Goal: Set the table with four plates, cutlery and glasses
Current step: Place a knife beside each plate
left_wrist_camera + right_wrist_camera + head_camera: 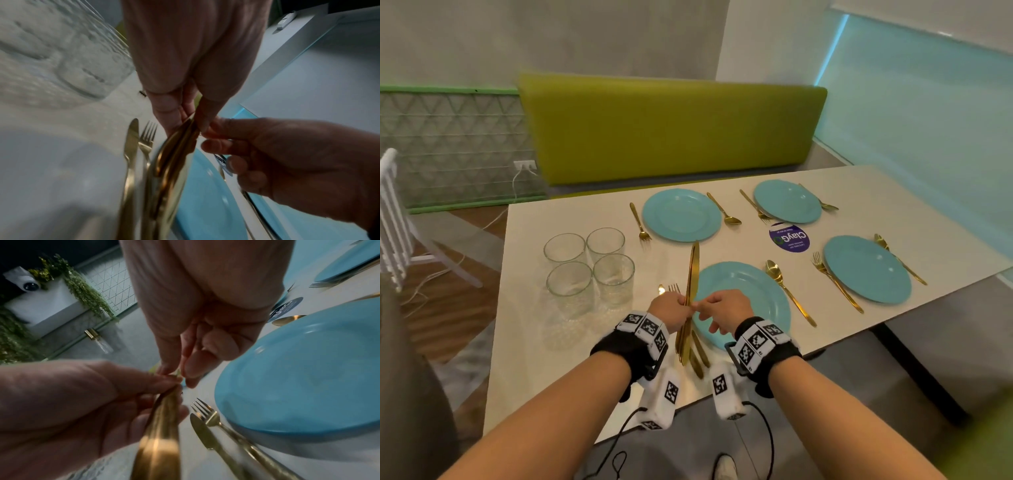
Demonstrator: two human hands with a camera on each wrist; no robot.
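Observation:
My left hand (671, 306) grips a bundle of gold knives (692, 274) held above the left rim of the nearest blue plate (750, 291). My right hand (722, 308) pinches one knife of that bundle with thumb and forefinger. In the left wrist view the left hand (185, 120) holds the bundle (174, 162), with the right hand (287, 154) beside it. On the table left of the plate lie a knife (203, 430) and a fork (207, 412). Three more blue plates (681, 215) (787, 201) (866, 269) have forks and spoons beside them. Several empty glasses (569, 281) stand grouped at the left.
A gold spoon (774, 270) lies right of the nearest plate. A round purple sticker (788, 238) sits mid-table. A green bench (671, 126) runs behind the white table (524, 359), and a white chair (390, 212) stands at the far left.

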